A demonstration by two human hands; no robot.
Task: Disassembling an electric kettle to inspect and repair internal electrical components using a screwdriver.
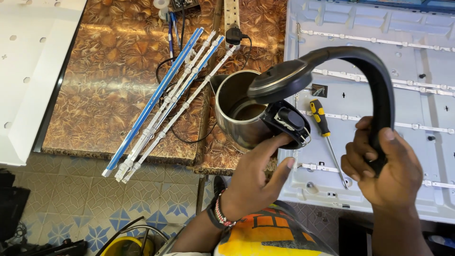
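Observation:
A stainless steel electric kettle is tilted so its open mouth faces me, held above the table edge. Its black lid stands open and joins a curved black handle. My right hand grips the lower end of that handle. My left hand reaches up from below, fingers touching the black hinge piece under the lid. A bead bracelet circles my left wrist.
A yellow-and-black screwdriver lies on the white opened panel at right. Long light strips and a black cable cross the brown patterned tabletop. A white power strip lies at top. Tiled floor lies below.

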